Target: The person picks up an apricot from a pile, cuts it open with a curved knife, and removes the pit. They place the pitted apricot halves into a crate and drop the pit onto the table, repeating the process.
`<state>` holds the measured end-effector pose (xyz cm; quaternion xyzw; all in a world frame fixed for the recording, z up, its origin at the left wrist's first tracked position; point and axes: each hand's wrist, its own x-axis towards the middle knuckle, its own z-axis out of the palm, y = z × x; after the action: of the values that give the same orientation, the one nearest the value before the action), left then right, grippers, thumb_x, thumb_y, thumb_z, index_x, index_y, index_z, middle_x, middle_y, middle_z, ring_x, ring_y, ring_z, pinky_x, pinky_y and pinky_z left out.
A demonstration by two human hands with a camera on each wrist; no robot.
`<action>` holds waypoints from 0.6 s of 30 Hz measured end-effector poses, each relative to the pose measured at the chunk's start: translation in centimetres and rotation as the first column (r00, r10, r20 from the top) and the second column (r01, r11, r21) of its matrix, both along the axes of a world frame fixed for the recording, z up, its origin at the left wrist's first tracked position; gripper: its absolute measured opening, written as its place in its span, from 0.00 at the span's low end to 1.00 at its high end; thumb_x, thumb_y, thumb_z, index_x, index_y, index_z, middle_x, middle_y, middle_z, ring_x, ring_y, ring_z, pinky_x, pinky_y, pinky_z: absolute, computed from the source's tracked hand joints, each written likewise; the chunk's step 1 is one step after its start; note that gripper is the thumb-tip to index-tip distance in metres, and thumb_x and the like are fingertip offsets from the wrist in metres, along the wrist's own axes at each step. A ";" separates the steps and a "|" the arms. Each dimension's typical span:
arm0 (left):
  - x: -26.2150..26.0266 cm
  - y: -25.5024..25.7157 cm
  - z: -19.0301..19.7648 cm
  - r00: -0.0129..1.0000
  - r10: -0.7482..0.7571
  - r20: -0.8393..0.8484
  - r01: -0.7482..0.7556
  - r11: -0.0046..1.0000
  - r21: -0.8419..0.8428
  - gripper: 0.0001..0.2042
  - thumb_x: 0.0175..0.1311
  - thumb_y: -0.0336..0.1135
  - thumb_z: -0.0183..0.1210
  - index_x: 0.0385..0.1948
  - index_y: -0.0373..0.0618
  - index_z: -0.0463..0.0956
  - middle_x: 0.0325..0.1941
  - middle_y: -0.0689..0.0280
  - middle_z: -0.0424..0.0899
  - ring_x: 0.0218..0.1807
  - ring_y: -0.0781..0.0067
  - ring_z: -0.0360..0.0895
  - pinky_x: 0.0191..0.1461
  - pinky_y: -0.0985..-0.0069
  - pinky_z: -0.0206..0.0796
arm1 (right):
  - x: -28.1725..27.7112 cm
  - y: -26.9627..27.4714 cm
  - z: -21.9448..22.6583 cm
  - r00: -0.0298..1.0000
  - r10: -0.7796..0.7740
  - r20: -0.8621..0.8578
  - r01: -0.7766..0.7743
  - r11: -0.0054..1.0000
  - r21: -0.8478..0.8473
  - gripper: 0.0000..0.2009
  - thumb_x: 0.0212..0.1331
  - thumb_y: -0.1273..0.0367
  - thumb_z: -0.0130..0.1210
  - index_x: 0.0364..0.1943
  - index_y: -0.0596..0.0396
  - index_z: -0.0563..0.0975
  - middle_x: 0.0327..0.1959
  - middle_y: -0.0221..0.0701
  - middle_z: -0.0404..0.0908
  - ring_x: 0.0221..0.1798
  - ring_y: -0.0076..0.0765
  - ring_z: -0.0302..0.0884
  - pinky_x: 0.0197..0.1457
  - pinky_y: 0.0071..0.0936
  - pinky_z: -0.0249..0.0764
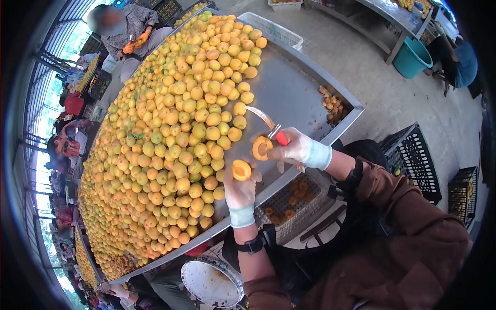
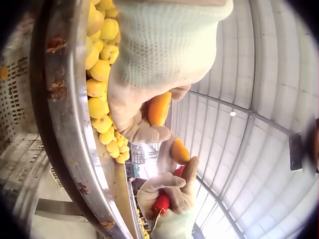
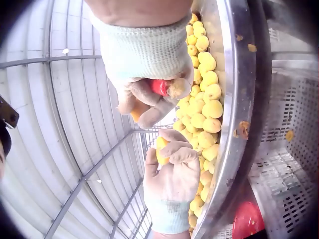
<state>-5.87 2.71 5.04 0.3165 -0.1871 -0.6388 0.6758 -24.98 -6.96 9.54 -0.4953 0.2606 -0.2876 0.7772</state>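
Observation:
My gloved left hand pinches one apricot half, its hollowed cut face turned up in the head view. In my gloved right hand is a curved knife, gripped by its red handle; the hooked blade points away toward the fruit pile. The same hand's fingers hold another apricot half with a hollow in its cut face. Both hands are close together above the metal table's near edge. Whole apricots are heaped just beyond the left hand.
Apricot scraps lie in the metal table's right corner. Below the near edge stands a crate with apricot halves, beside a white bucket. Black crates stand to the right. A person in orange gloves sits across the table.

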 end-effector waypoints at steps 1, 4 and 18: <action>-0.1 0.1 0.2 1.000 -0.003 -0.004 0.003 1.000 -0.006 0.26 0.72 0.53 0.42 0.46 0.34 0.73 0.37 0.56 0.80 0.32 0.64 0.75 0.37 0.70 0.66 | -0.2 -0.2 0.0 0.999 0.008 -0.043 -0.009 1.000 -0.008 0.26 0.54 0.70 0.59 0.59 0.64 0.72 0.39 0.32 0.81 0.28 0.25 0.79 0.28 0.21 0.80; -0.2 0.9 1.5 0.978 -0.205 0.042 0.201 0.977 0.075 0.24 0.71 0.49 0.40 0.39 0.33 0.75 0.36 0.56 0.80 0.31 0.66 0.74 0.37 0.72 0.66 | -0.9 0.0 1.0 0.994 0.017 -0.111 -0.020 1.000 -0.023 0.25 0.55 0.68 0.58 0.58 0.64 0.72 0.35 0.31 0.81 0.25 0.24 0.78 0.27 0.21 0.77; -4.6 5.9 5.9 0.266 -0.461 0.846 0.301 0.874 0.382 0.10 0.66 0.35 0.49 0.38 0.39 0.78 0.34 0.63 0.80 0.39 0.70 0.77 0.48 0.75 0.68 | -1.8 0.7 2.8 0.989 -0.066 -0.133 0.061 0.997 -0.036 0.22 0.54 0.65 0.62 0.51 0.63 0.76 0.20 0.27 0.74 0.17 0.22 0.73 0.21 0.20 0.70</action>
<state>-10.48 8.63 10.92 0.6096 -0.5541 -0.5063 0.2550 -26.78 -6.23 12.30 -0.5173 0.3232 -0.2825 0.7404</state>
